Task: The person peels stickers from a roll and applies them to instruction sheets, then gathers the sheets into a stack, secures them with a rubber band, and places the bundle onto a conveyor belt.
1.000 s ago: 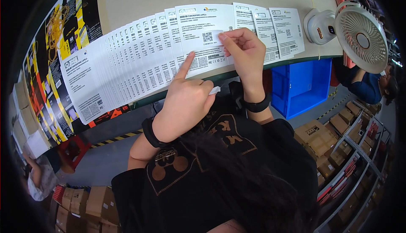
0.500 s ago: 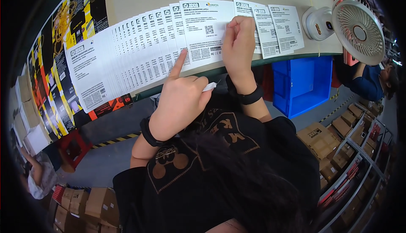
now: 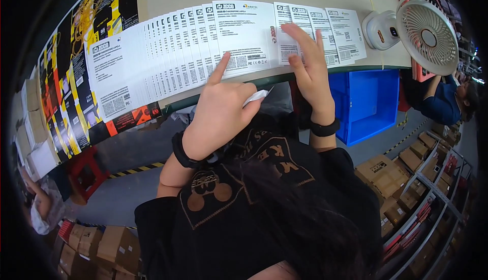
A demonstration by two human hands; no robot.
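Note:
My left hand (image 3: pixel 221 111) points its index finger onto the lower part of the uppermost white printed sheet (image 3: pixel 243 33). Its other fingers curl around a small white piece (image 3: pixel 256 97) with a thin dark tip; its kind I cannot make out. Leftward from there runs a fanned row of overlapping white printed sheets (image 3: pixel 118 71). With fingers spread, my right hand (image 3: pixel 311 71) is over the nearest of several overlapping sheets (image 3: pixel 347 36) on the right, and hides part of them. Whether its fingertips touch the paper is unclear.
A white fan (image 3: pixel 427 36) stands at the table's right end. Below the edge is a blue crate (image 3: pixel 368 107). Yellow-black packaging with rubber bands (image 3: pixel 84 20) lies at the left. A person (image 3: pixel 445 97) is at the far right; cartons (image 3: pixel 384 173) fill shelving behind.
My right hand has moved right and its pinched fingers have spread. The top sheet bearing an upper square code has shifted into the right-hand group. My left fingertip has risen slightly along the sheets.

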